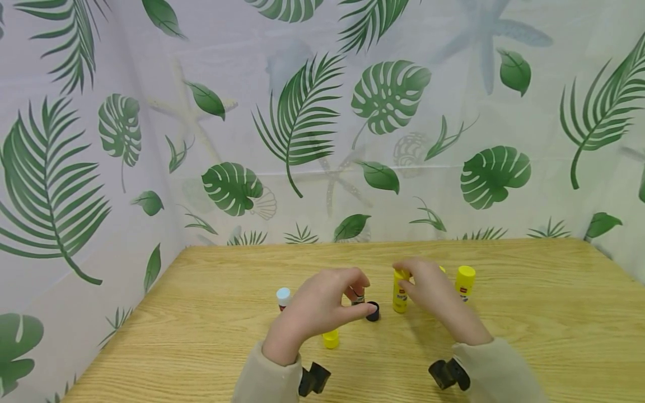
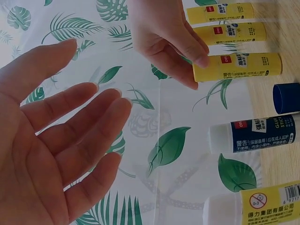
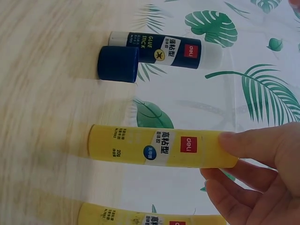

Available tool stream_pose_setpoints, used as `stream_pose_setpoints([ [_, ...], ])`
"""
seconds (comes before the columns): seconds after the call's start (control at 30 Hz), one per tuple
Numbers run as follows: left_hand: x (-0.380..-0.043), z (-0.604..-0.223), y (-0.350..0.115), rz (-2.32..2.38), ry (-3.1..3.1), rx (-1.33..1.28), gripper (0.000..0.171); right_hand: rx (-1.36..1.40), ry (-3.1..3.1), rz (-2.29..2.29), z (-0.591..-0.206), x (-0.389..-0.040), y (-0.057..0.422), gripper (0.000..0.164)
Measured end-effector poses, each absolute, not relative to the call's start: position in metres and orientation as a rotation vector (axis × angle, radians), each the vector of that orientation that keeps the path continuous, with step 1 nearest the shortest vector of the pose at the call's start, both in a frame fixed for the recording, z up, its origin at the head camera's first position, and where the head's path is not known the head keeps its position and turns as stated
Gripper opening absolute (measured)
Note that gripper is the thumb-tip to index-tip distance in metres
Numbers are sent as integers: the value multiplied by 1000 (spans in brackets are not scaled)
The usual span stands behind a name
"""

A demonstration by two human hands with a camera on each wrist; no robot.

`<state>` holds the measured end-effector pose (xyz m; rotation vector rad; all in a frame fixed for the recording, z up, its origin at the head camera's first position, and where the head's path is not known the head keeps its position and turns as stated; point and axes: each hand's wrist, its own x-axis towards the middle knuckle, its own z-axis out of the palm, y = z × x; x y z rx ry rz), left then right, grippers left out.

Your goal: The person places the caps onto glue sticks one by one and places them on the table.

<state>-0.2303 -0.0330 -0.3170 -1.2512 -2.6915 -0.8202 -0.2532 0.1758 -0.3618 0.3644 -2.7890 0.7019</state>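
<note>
The right hand (image 1: pixel 428 282) pinches the top end of a yellow cylindrical glue stick (image 3: pixel 161 146) between thumb and fingers. The stick is upright near the middle of the light wood-grain desk (image 1: pixel 151 352); whether its base bears on the surface is hard to tell.

The left hand (image 1: pixel 322 299) has its thumb and fingers apart and loosely bent, with nothing between them. Its thumb overlaps the edge of a short navy plastic cap (image 3: pixel 118 63) in the head view, though the left wrist view shows the two apart.

Just beside the cap, a navy glue stick with a bare whitish top (image 2: pixel 253 135) stands uncapped, mostly hidden by the left fingers from above. A second yellow glue stick (image 2: pixel 229 33) is almost wholly behind the right hand in the head view, and a third yellow glue stick (image 1: pixel 465 280) has its lower part covered by the forearm.

Left of the left hand, a white-topped stick (image 1: pixel 284 296) shows little of its body. A yellow-bodied stick with a whitish top (image 2: pixel 269 206) is cut off in the left wrist view; I cannot tell whether they are the same. A short yellow cylinder (image 1: pixel 330 339) is partly covered by the left hand.
</note>
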Motion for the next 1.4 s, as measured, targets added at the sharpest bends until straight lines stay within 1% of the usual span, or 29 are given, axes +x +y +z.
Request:
stream_pose_setpoints([
  [0.53,-230,-317,-34,-817,-2707,-1254,24,303,-2786,662,-365,-254,174,30],
  [1.0,-229,-318,-33,-810,-2713,-1263,22,312,-2756,677,-366,-253,176,28],
  [1.13,-229,-318,-33,-808,-2721,-1261,22,286,-2765,709,-359,-248,178,28],
  [1.4,-231,-317,-33,-806,-2734,-1243,21,288,-2690,735,-329,-229,182,30],
])
